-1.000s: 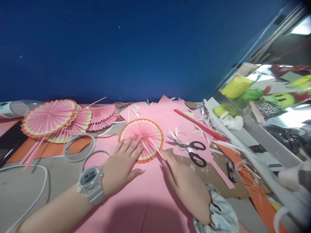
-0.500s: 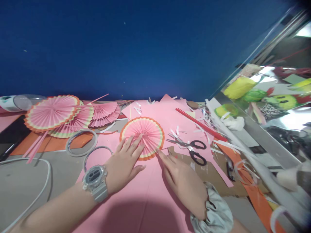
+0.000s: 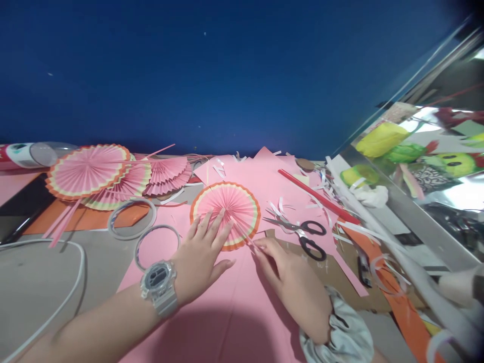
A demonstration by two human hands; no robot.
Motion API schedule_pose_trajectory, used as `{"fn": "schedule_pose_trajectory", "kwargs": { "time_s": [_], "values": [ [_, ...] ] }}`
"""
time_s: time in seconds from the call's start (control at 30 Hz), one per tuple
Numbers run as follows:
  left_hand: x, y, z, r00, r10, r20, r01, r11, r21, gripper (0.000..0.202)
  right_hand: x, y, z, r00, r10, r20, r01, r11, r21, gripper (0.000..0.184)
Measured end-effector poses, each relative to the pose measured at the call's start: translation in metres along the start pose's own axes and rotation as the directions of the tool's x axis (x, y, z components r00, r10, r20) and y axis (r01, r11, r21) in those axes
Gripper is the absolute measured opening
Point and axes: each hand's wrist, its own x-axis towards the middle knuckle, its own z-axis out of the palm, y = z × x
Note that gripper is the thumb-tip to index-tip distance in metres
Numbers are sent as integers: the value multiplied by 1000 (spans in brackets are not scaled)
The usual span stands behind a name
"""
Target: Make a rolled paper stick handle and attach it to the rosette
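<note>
A round pleated paper fan point(image 3: 227, 194), pink with a yellow band and an orange rim, lies on pink paper point(image 3: 223, 312). My left hand point(image 3: 204, 257), with a watch at the wrist, rests flat on its lower left, fingers stretched out. At the lower right edge, my right hand point(image 3: 287, 282) pinches a narrow pink fold of the fan between thumb and forefinger. Black-handled scissors point(image 3: 302, 234) lie half open to the right of the fan. Two tape rolls point(image 3: 132, 219) lie left of my left hand.
Finished-looking pleated fans point(image 3: 88, 171) overlap at the back left, by a plastic bottle point(image 3: 38, 154). A red strip point(image 3: 317, 195), paper scraps, cardboard point(image 3: 302, 257) and a cutter point(image 3: 363, 269) lie right. A blue wall point(image 3: 212, 91) stands behind; a white cable point(image 3: 81, 262) curves left.
My right fingers have closed into a pinch at the fan's edge, lifting a narrow pink fold. My left hand stays on the fan. The whole view has shifted slightly.
</note>
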Motion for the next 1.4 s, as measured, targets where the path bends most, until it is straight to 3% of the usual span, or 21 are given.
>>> {"fn": "schedule_pose_trajectory", "kwargs": {
  "time_s": [0.4, 0.53, 0.73, 0.87, 0.97, 1.03, 1.13, 1.23, 1.4],
  "values": [
    [6, -3, -6, 998, 27, -65, -24, 998, 54, 43, -3, 11, -4, 991, 72, -112, -72, 997, 4, 17],
    [14, -10, -15, 988, 113, -106, -109, 993, 42, 42, -5, 10, -7, 989, 68, -129, -63, 997, 38, 17],
    [19, -22, -33, 925, 336, -175, -319, 940, 119, 29, -6, 10, -14, 979, 92, -181, -87, 996, 37, 13],
    [9, -27, -36, 879, 404, -254, -361, 911, 202, 31, -6, 9, -18, 975, 82, -206, -80, 997, 15, 11],
    [-9, -18, -38, 883, 392, -257, -364, 919, 150, 31, -9, 7, -18, 982, 57, -180, -51, 998, 36, 15],
    [-23, -7, -38, 917, 326, -229, -320, 945, 62, 27, -12, 6, -19, 987, 34, -160, -28, 999, 42, 16],
    [-37, 11, -33, 984, 169, -64, -170, 986, -3, 49, -14, 4, -21, 992, 9, -127, 0, 998, 70, 17],
    [-36, 20, -21, 996, 71, -59, -67, 995, 71, 68, -15, 1, -20, 998, 12, -68, -5, 994, 108, 17],
    [-21, 17, -2, 997, -46, -59, 50, 996, 77, 83, -13, -3, -11, 993, 48, 104, -56, 996, 72, 14]
  ]
}}
